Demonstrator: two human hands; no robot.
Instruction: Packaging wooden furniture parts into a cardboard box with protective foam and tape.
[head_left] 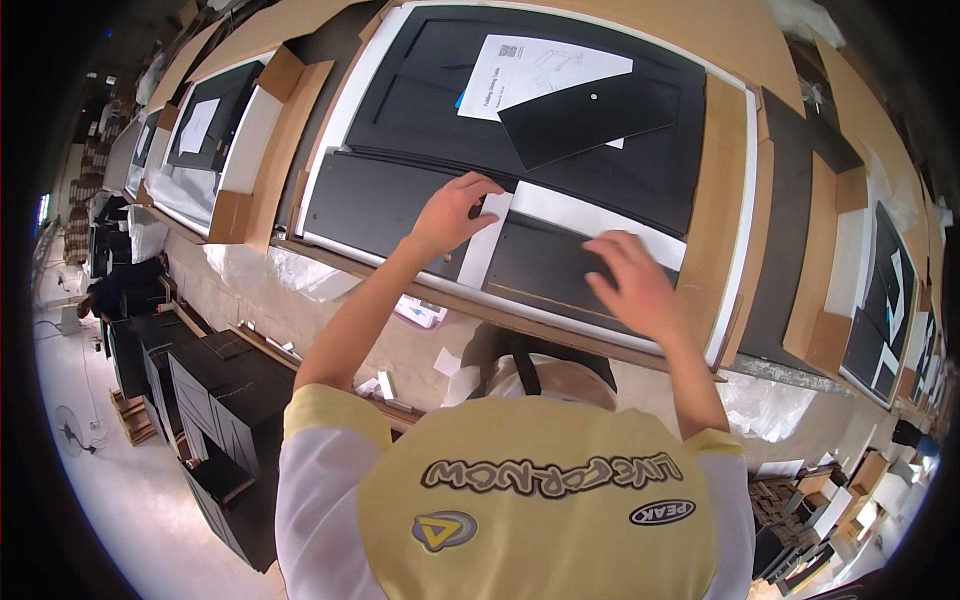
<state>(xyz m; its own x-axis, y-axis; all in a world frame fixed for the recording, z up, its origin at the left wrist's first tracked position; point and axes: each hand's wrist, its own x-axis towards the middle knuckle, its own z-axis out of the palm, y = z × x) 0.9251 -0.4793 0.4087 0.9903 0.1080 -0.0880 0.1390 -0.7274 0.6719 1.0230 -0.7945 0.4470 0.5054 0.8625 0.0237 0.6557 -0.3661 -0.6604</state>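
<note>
My left hand [452,217] is bent over the upper end of a white foam strip [484,258]. Its thumb and forefinger are apart, and I see no object gripped between them. Above the right-hand black panel [545,262], my right hand [632,284] has its fingers spread and holds nothing. Left of the strip lies another flat black panel [372,207]. A second white foam strip [598,222] runs along the far edge of the right panel. All of these lie in a foam-lined cardboard box [738,225] before me.
Farther back, a large black panel [415,95] bears a printed sheet [520,75] and a loose black plate [585,120]. More opened boxes stand to the left [232,165] and right [835,270]. Black furniture [215,400] is stacked at lower left, and a person [130,287] bends nearby.
</note>
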